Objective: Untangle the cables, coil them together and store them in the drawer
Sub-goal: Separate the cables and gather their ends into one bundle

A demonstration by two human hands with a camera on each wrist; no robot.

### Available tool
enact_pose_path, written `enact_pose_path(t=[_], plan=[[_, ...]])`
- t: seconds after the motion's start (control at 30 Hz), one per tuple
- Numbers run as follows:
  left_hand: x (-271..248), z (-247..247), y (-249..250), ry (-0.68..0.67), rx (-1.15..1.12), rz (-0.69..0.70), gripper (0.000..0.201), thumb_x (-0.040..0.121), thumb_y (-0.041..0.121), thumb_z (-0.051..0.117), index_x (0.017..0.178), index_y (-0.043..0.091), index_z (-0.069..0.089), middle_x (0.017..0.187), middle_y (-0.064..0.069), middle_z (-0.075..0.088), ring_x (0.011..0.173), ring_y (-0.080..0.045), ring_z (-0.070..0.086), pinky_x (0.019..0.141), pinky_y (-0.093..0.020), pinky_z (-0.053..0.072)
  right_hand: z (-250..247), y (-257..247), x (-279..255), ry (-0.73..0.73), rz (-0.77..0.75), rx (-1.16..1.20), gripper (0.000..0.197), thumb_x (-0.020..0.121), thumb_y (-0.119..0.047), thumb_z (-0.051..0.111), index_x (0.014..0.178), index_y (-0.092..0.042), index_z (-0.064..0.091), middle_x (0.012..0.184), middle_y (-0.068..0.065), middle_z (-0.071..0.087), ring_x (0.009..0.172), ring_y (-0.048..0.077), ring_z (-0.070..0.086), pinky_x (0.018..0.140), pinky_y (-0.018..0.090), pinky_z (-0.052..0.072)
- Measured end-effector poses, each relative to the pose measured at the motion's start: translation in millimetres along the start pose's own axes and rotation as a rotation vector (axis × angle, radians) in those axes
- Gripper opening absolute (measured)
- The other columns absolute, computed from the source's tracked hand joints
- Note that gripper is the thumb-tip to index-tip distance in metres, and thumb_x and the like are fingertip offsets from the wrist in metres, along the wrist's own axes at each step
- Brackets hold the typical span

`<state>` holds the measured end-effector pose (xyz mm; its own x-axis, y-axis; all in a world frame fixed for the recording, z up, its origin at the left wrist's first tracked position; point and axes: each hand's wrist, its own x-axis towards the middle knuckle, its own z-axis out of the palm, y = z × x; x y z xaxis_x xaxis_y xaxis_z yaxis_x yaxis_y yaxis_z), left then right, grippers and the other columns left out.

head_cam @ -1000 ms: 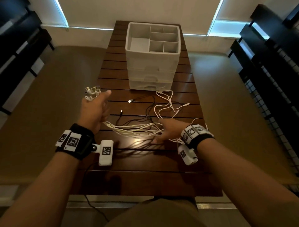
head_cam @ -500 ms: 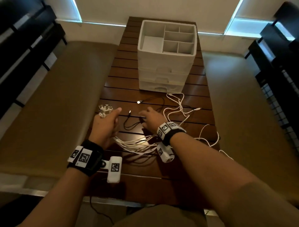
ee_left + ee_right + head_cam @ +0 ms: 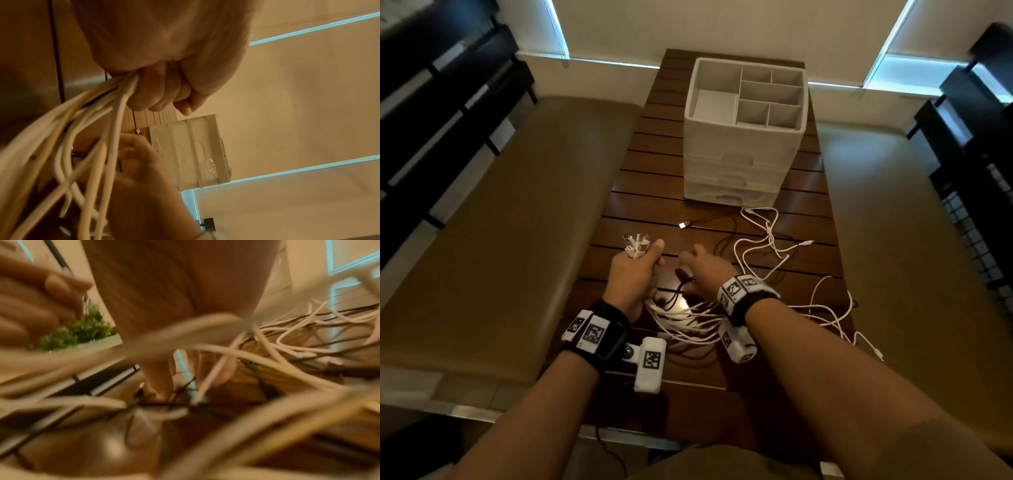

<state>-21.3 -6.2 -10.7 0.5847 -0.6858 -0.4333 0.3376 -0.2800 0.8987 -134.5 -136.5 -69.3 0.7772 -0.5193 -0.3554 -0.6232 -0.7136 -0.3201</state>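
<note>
My left hand [image 3: 635,272] grips a bundle of white cables [image 3: 681,320] in a fist, their plugs [image 3: 636,245] sticking out above the thumb. In the left wrist view the fist [image 3: 164,95] closes round the white strands [image 3: 121,97]. My right hand [image 3: 697,269] is just right of it, fingers curled down and pinching a black cable [image 3: 675,295]. The right wrist view is blurred; there the fingertips [image 3: 162,386] meet the black cable [image 3: 164,404] on the table. Loose white cables [image 3: 770,240] trail to the right. The white drawer unit [image 3: 743,164] stands further back, drawers closed.
The slatted wooden table [image 3: 654,192] is narrow, with padded benches [image 3: 517,222] on both sides. Another black cable with a silver plug [image 3: 683,225] lies before the drawers. The unit's top is an open divided tray [image 3: 753,66]. White cable ends [image 3: 859,339] reach the table's right edge.
My right hand has left the white bundle at the near right and moved forward and left, next to my left hand, onto the black cable. The left hand keeps its grip.
</note>
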Motion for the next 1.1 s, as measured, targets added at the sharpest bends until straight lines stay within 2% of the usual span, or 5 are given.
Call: enact_pose_path(t=[0.23, 0.47, 0.6, 0.8, 1.1], plan=[[-7, -19, -11, 0.067, -0.026, -0.031, 0.032, 0.097, 0.022, 0.073, 0.075, 0.022, 0.049, 0.055, 0.005, 0.032, 0.045, -0.011, 0.026, 0.042, -0.024, 0.022, 17, -7, -1, -0.025, -0.095, -0.108, 0.014, 0.094, -0.018, 0.067, 0.097, -0.017, 0.053, 0.115, 0.013, 0.051, 0.091, 0.037, 0.061, 0.082, 0.048, 0.057], [-4, -9, -9, 0.07, -0.011, -0.065, 0.026, 0.087, 0.037, 0.083, 0.086, 0.016, 0.068, 0.065, -0.005, 0.049, 0.044, -0.013, 0.035, 0.043, -0.022, 0.026, -8, -18, -19, 0.416, -0.102, 0.243, 0.014, 0.098, -0.025, 0.06, 0.103, -0.019, 0.049, 0.1, 0.004, 0.054, 0.083, 0.031, 0.06, 0.07, 0.046, 0.051], [-11, 2, 10, -0.085, -0.095, 0.043, 0.042, 0.085, 0.043, 0.082, 0.102, 0.006, 0.072, 0.049, 0.006, 0.038, 0.039, -0.011, 0.03, 0.039, -0.021, 0.025, -22, -24, -45, 0.442, -0.259, 0.185, 0.03, 0.097, -0.02, 0.063, 0.119, -0.03, 0.045, 0.097, -0.006, 0.052, 0.078, 0.024, 0.06, 0.063, 0.041, 0.05], [-12, 14, 27, -0.093, -0.084, 0.195, 0.039, 0.088, 0.024, 0.083, 0.057, 0.029, 0.06, 0.055, 0.008, 0.036, 0.046, -0.013, 0.027, 0.048, -0.029, 0.024, -20, -27, -74, 0.507, -0.276, 0.027, 0.014, 0.101, -0.025, 0.055, 0.099, -0.026, 0.042, 0.092, 0.0, 0.05, 0.06, 0.027, 0.052, 0.053, 0.045, 0.05], [-18, 24, 44, -0.067, -0.016, 0.451, 0.052, 0.091, 0.013, 0.08, 0.05, 0.034, 0.056, 0.055, 0.019, 0.045, 0.057, -0.003, 0.044, 0.067, -0.025, 0.043, -14, -27, -92, 0.47, -0.212, -0.025, 0.011, 0.098, -0.018, 0.055, 0.099, -0.026, 0.047, 0.094, 0.0, 0.049, 0.058, 0.026, 0.052, 0.052, 0.043, 0.047]])
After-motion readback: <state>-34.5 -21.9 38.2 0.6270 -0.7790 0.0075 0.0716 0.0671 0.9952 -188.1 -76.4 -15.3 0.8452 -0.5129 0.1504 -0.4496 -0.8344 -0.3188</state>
